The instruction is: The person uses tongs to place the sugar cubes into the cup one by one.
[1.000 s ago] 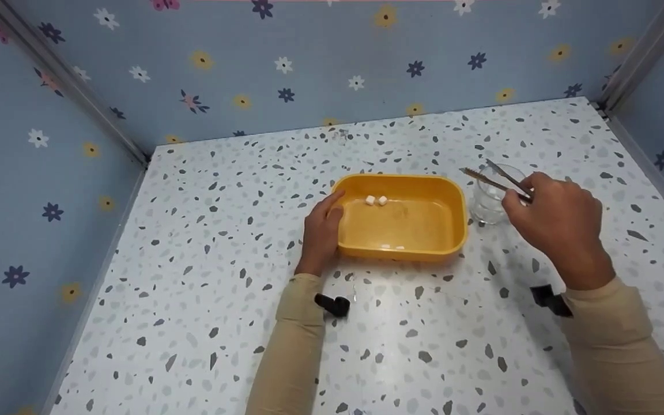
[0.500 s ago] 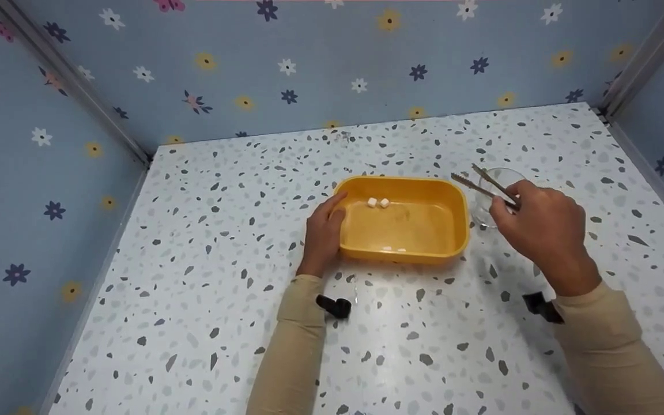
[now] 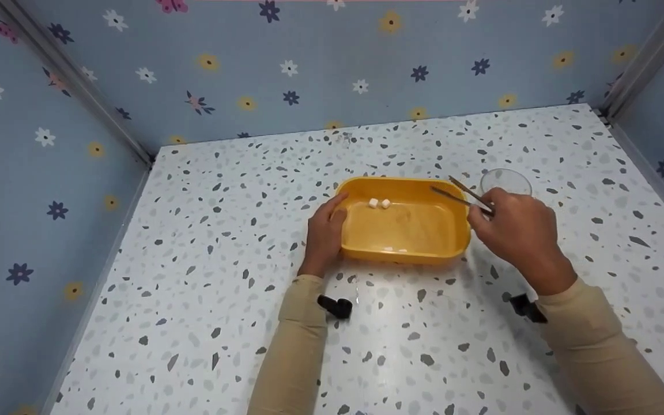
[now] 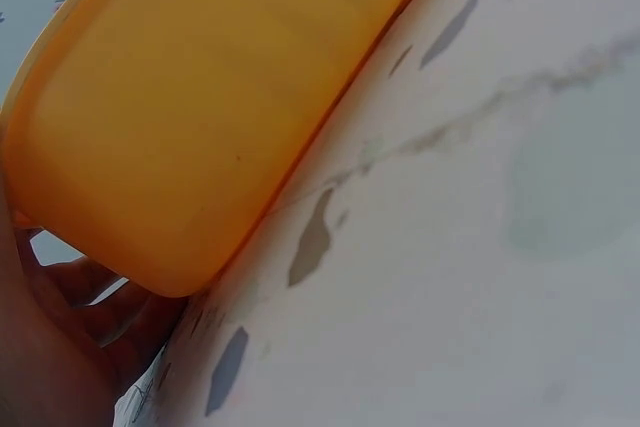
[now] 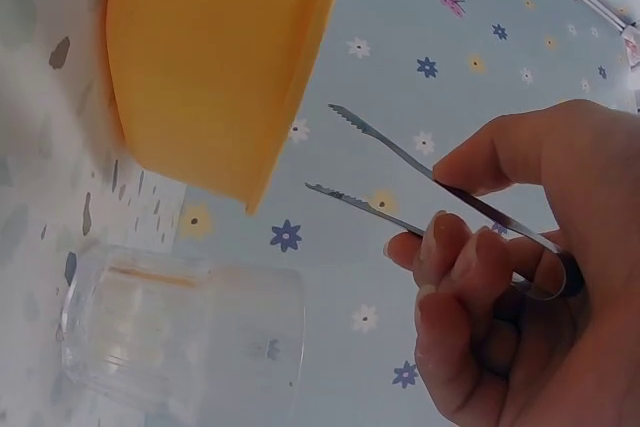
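Right hand aloft, 3 o'clock of yellow tub, pinching metal tongs, tips apart toward 10; left hand grips tub end at 9 o'clock.

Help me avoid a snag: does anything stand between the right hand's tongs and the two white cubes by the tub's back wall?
Nothing visible does: in the head view, only the bare inside of the yellow tub shows between the tongs and those white cubes. Its rim could catch the tongs if they dip early.
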Motion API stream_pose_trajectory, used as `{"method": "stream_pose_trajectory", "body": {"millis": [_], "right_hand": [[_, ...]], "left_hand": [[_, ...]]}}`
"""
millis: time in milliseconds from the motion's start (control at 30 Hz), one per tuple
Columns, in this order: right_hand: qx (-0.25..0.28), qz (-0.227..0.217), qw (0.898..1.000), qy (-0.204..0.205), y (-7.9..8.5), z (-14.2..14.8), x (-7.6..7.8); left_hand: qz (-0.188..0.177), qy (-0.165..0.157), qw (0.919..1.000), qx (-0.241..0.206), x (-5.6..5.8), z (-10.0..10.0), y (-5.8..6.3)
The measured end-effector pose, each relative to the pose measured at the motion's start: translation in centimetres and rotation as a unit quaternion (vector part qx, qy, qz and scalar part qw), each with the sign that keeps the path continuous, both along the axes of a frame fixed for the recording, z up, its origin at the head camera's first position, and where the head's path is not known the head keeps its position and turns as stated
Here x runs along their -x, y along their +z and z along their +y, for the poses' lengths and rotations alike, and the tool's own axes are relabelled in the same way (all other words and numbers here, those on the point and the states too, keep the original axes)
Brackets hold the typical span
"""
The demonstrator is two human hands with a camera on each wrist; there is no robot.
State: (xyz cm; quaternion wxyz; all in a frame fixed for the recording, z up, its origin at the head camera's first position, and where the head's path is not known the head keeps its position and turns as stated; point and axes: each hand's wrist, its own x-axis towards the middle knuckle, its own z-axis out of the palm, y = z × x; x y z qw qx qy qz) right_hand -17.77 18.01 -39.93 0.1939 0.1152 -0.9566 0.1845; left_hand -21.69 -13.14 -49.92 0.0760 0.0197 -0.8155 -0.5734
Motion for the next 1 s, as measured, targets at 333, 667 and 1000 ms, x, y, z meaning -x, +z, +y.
{"method": "stream_pose_trajectory", "body": {"millis": [333, 667, 1000], "right_hand": [[-0.006, -0.021, 1.0, 0.016, -0.8, -1.0, 0.4], [-0.011, -0.043, 0.999, 0.03, -1.9, -1.9, 0.8], [-0.023, -0.053, 0.997, 0.045, -2.1, -3.3, 1.1]], "left_hand": [[0.009, 0.002, 1.0, -0.001, -0.1, 0.0, 0.0], [0.004, 0.003, 1.0, -0.001, -0.3, -0.1, 0.1], [0.003, 0.005, 1.0, -0.001, -0.3, -0.1, 0.1]]}}
